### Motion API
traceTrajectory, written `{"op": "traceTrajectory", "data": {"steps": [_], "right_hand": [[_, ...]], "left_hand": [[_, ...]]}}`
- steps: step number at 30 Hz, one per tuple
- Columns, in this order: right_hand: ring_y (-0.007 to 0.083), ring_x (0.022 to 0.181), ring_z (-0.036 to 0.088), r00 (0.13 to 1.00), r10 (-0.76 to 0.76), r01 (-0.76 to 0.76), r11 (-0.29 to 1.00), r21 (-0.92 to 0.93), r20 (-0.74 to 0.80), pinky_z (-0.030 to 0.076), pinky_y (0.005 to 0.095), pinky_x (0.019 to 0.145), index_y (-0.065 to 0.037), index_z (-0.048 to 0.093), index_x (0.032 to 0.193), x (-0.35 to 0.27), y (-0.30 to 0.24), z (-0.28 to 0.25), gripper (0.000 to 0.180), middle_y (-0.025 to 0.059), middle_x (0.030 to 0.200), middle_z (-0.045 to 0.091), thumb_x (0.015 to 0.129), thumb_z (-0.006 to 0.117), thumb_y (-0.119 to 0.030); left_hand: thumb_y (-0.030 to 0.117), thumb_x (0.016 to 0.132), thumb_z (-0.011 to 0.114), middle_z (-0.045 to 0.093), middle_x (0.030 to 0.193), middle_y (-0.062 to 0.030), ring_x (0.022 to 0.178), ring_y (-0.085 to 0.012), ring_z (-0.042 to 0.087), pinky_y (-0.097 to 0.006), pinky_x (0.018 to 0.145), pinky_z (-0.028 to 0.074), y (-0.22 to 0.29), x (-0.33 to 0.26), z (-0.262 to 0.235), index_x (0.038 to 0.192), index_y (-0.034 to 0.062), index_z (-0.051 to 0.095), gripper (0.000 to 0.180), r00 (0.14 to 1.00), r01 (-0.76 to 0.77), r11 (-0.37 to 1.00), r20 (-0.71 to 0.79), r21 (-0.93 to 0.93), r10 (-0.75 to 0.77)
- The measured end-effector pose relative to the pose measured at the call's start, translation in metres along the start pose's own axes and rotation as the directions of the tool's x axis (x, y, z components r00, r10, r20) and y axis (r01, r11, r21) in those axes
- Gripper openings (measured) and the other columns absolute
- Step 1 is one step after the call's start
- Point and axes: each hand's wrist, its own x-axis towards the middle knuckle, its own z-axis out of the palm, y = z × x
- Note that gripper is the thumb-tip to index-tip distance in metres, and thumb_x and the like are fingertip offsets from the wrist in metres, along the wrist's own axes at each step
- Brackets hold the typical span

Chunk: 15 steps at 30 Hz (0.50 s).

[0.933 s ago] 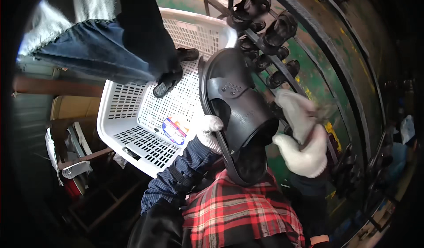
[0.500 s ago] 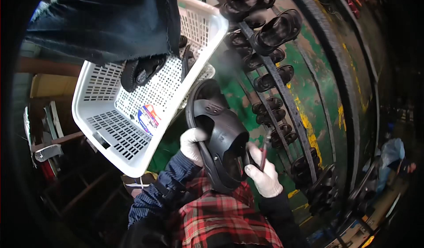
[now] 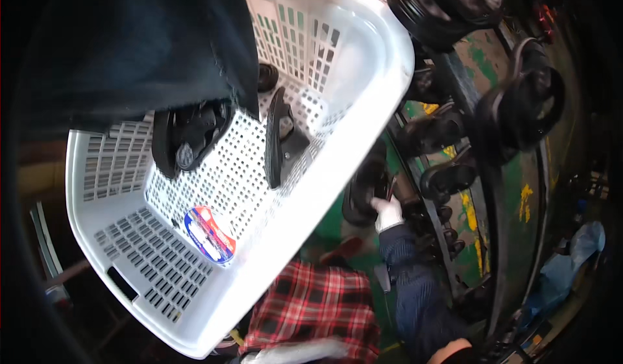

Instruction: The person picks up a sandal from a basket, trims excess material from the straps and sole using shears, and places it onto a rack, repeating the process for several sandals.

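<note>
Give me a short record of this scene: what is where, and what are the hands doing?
Basket: white plastic laundry basket, tilted, filling the left of the view
In basket: two black sandals, an oval sticker
Right hand: right hand in a white glove, gripping a black sandal beside the basket
Left hand: not visible
Right side: green rack hung with more black sandals

White perforated basket (image 3: pixel 337 169), black sandals (image 3: pixel 188 137), white glove (image 3: pixel 388 213), red plaid cloth (image 3: pixel 318 305)
</note>
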Motion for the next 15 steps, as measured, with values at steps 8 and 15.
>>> {"op": "traceTrajectory", "data": {"steps": [8, 15], "right_hand": [[0.0222, 0.095, 0.064, 0.986, -0.083, 0.014, 0.907, 0.420, 0.145, 0.051, 0.0359, 0.087, 0.008, 0.064, 0.113, 0.143, -0.085, 0.162, 0.035, 0.0094, 0.104, 0.067, 0.079, 0.063, -0.003], [0.0214, 0.094, 0.063, 0.996, 0.070, -0.082, 0.967, 0.242, 0.060, 0.051, 0.0356, 0.087, 0.008, 0.064, 0.113, -0.050, -0.016, 0.072, 0.035, 0.0087, 0.103, 0.066, 0.080, 0.064, -0.004]], "left_hand": [[0.004, 0.088, 0.060, 0.049, 0.142, -0.0251, 0.130, -0.0327, 0.051, -0.044, 0.107, 0.041, 0.084, -0.067, -0.082, 0.148, -0.0045, 0.034, 0.065, 0.920, -0.286, 0.927, -0.202, 0.242, 0.336], [0.004, 0.077, 0.071, 0.038, 0.150, -0.0275, 0.142, -0.0324, 0.035, -0.038, 0.117, 0.029, 0.065, -0.017, -0.328, 0.154, -0.0017, 0.017, 0.094, 0.484, 0.393, 0.589, -0.703, 0.706, 0.520]]}}
